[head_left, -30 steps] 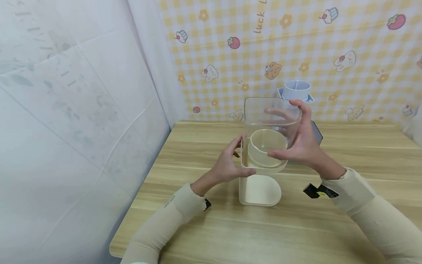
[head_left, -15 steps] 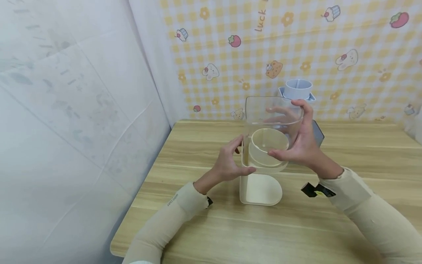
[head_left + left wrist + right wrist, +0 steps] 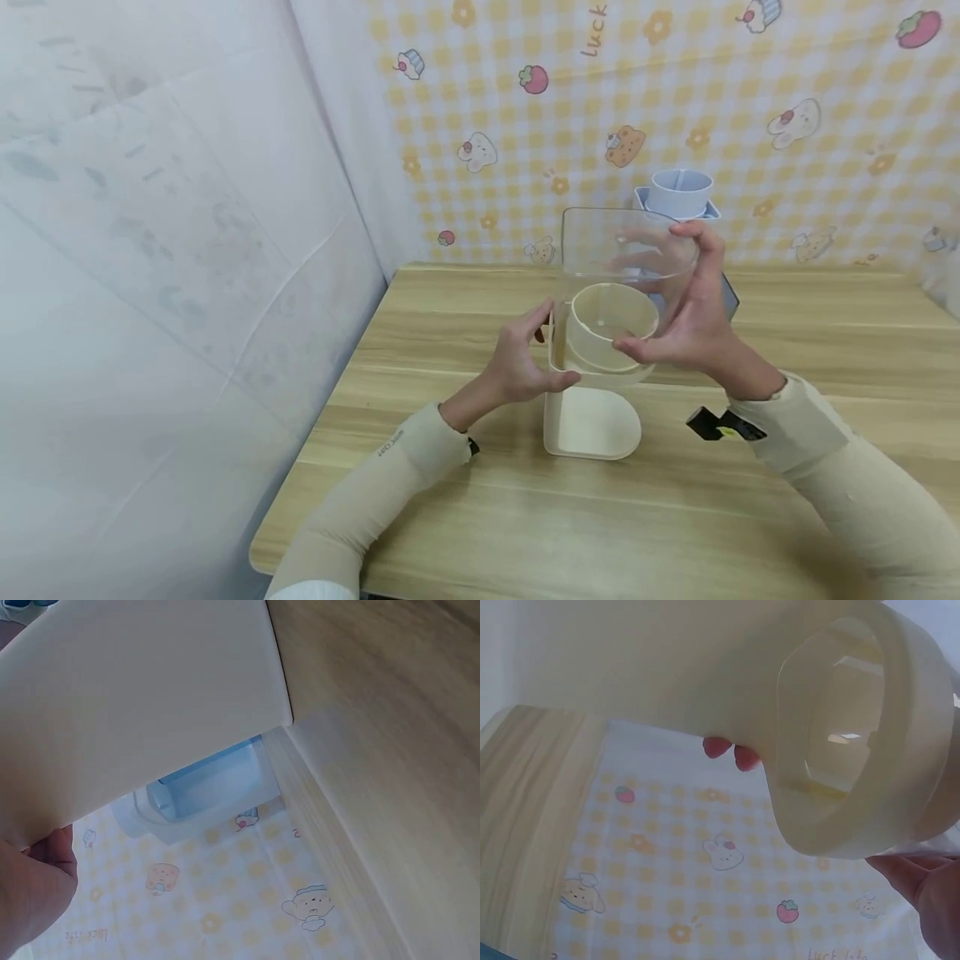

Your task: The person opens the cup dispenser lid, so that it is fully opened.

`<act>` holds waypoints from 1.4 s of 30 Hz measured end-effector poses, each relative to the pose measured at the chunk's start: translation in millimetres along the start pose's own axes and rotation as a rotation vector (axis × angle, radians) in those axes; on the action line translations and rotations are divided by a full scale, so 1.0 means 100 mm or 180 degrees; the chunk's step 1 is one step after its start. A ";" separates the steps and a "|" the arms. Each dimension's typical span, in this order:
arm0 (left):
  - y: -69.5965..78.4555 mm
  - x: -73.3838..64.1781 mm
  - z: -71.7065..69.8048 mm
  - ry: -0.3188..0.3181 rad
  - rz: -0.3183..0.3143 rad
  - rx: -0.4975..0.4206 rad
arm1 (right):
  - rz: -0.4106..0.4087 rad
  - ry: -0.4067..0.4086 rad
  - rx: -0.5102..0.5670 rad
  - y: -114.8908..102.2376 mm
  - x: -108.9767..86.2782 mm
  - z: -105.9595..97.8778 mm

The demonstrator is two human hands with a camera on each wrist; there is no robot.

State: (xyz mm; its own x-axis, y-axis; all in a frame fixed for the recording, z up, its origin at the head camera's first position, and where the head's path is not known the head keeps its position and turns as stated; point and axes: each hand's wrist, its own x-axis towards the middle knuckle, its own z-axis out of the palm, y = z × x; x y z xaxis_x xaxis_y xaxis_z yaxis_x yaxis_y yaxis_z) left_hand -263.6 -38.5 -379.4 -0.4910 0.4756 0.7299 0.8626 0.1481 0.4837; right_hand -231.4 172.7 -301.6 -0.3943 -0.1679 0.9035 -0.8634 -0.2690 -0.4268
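A cream stand with a rounded base plate (image 3: 598, 427) stands upright on the table. A clear open-topped container (image 3: 588, 237) is at its top, and a cream round collar (image 3: 600, 343) shows through the clear wall. My right hand (image 3: 693, 321) grips the container's right side, thumb in front and fingers behind. With my left hand (image 3: 517, 367) I hold the stand's upper left side, thumb toward the front. The left wrist view shows the stand's flat cream panel (image 3: 150, 697) beside my hand. From below, the right wrist view shows the stand's hollow cream rim (image 3: 922, 750).
Behind the container stands a light blue stand (image 3: 678, 196) with a round collar, partly hidden by my right hand. The wooden table (image 3: 450, 317) meets a yellow checked cloth (image 3: 510, 200) at the back. A white curtain (image 3: 187, 292) hangs on the left.
The head view tips down slightly. The container's upper part shifts slightly right with my right hand; both hands keep their hold.
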 end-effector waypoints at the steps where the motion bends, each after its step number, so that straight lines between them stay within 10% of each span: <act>1: 0.00 0.00 -0.01 -0.0008 -0.0004 -0.0004 | 0.0017 -0.0027 -0.0035 0.00 0.01 -0.01; 21: 0.01 -0.03 0.02 -0.0128 0.0233 0.0072 | 0.0763 0.0096 0.0360 -0.14 -0.02 -0.11; 36: 0.03 -0.02 -0.04 -0.0151 0.0205 0.0175 | 0.0244 0.0040 -0.0002 -0.11 0.07 -0.05; 42: 0.00 -0.03 -0.04 -0.0103 0.0184 0.0145 | 0.0449 0.0036 -0.0027 -0.15 0.08 -0.05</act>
State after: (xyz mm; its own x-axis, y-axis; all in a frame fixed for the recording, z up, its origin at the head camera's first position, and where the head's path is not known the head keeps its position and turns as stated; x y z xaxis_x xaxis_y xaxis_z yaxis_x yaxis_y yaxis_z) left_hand -262.3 -43.2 -379.8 -0.4367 0.5121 0.7396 0.8944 0.1585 0.4183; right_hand -223.6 180.0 -287.4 -0.5154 -0.1928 0.8350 -0.8018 -0.2354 -0.5492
